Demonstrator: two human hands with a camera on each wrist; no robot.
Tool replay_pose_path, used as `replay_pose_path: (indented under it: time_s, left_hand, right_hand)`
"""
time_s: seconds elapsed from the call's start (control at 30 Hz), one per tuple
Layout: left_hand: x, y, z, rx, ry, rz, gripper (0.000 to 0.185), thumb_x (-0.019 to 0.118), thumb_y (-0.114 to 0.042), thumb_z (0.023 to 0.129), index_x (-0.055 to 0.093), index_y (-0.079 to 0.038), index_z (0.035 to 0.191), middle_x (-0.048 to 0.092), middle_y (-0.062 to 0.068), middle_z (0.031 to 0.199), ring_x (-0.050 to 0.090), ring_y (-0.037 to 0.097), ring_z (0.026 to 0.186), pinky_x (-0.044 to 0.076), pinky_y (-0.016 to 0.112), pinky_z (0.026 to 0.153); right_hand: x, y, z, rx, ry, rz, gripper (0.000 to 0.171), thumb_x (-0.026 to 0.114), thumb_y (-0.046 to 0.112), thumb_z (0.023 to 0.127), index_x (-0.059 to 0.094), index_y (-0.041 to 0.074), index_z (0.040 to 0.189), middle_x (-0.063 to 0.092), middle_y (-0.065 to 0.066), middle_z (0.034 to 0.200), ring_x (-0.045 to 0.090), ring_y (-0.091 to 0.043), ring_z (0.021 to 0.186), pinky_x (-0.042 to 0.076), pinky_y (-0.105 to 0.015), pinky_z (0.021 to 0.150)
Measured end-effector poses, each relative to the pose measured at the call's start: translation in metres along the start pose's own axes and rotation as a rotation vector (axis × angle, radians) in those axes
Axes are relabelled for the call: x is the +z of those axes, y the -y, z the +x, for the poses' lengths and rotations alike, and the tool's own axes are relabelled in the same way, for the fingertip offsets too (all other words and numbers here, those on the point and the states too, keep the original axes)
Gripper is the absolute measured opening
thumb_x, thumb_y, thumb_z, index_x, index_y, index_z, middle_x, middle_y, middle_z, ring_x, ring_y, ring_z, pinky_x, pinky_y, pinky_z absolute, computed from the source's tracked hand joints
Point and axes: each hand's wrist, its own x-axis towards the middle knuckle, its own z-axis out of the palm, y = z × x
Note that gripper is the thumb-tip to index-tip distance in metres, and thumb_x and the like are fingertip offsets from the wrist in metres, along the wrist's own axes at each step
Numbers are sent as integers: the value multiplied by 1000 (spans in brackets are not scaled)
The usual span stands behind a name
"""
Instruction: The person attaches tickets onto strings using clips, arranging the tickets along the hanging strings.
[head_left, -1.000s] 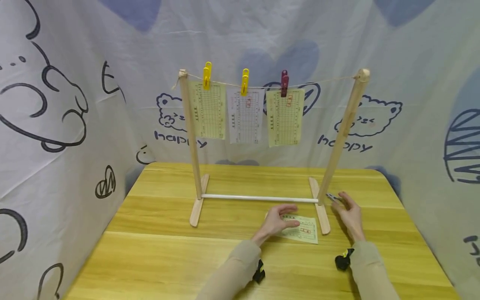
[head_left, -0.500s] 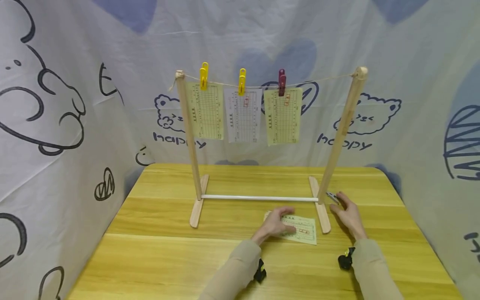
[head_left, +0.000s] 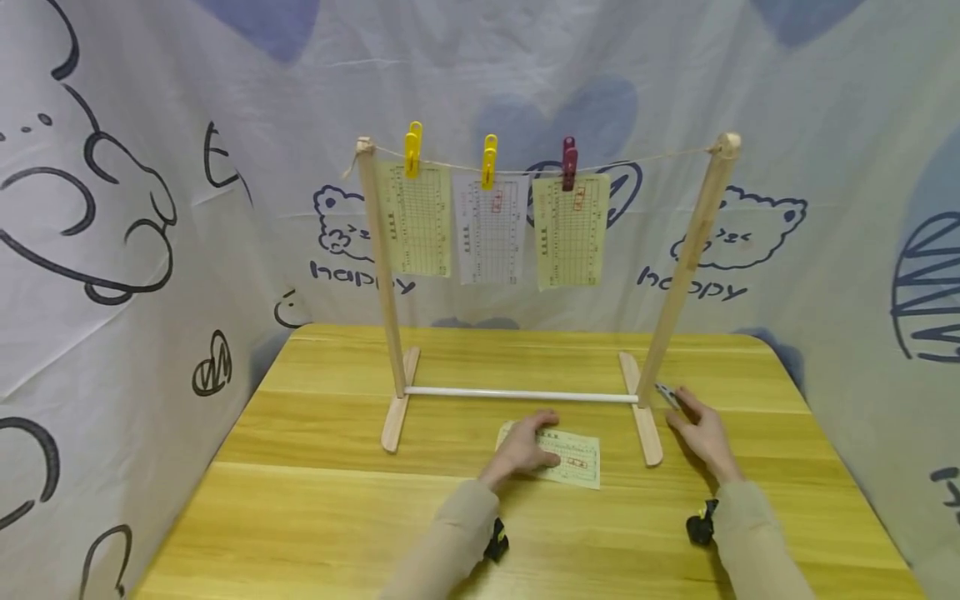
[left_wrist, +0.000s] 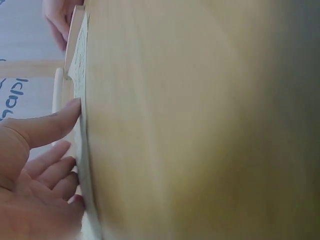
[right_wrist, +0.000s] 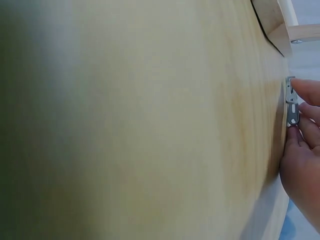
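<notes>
A wooden drying rack (head_left: pixel 386 275) stands at the centre of a yellow wooden table (head_left: pixel 315 508), its two posts joined by a string (head_left: pixel 637 160) at 12 o'clock and a white rod (head_left: pixel 517 396) below. Toward 11 o'clock, two yellow pegs (head_left: pixel 412 150) and one dark red peg (head_left: pixel 569 162) pin three printed slips (head_left: pixel 491 229) side by side. A white cloth backdrop (head_left: pixel 150 208) printed with bears and "happy" surrounds the table.

near table (head_left: pixel 315 533): we find open room | far: rack (head_left: pixel 678 275) posts, crossbar (head_left: pixel 517 397) and hung slips (head_left: pixel 491 229) block passage
</notes>
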Motion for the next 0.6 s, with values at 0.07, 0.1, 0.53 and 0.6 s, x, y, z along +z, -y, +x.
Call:
replay_pose_path:
  time_s: [0.07, 0.1, 0.53, 0.6]
  left_hand:
    - [-4, 2, -3, -21, -13, 28, 64, 83, -2, 79, 56, 0, 138, 49, 17, 154, 45, 41, 142, 37, 54, 119]
    - [-6, 3, -5, -35, -17, 40, 65, 83, -3, 79, 56, 0, 138, 49, 17, 154, 45, 41, 141, 38, 55, 119]
    - [-30, 13, -22, -84, -50, 47, 62, 82, -2, 81, 57, 1, 138, 52, 17, 151, 47, 40, 141, 40, 54, 117]
    - [-33, 15, -24, -85, -50, 38, 61, 81, -1, 81, 56, 1, 137, 51, 18, 151, 46, 41, 141, 39, 54, 118]
  right_hand:
    - [-2, -1, -3, -9, 15, -20, 61, 55, 16, 103, 29, -6, 154, 20, -29, 163, 21, -52, 150, 24, -62, 122]
    - [-3, -1, -4, -18, 21, -31, 61, 55, 16, 103, 29, -7, 154, 21, -30, 162, 21, -52, 149, 25, -62, 122]
    - [-13, 0, -25, -36, 58, -73, 61, 57, 29, 104, 39, -8, 149, 30, -38, 155, 28, -56, 144, 31, -65, 116]
    - [-15, 0, -28, -28, 59, -70, 60, 56, 30, 104, 40, -7, 149, 30, -37, 155, 30, -55, 144, 33, -65, 115]
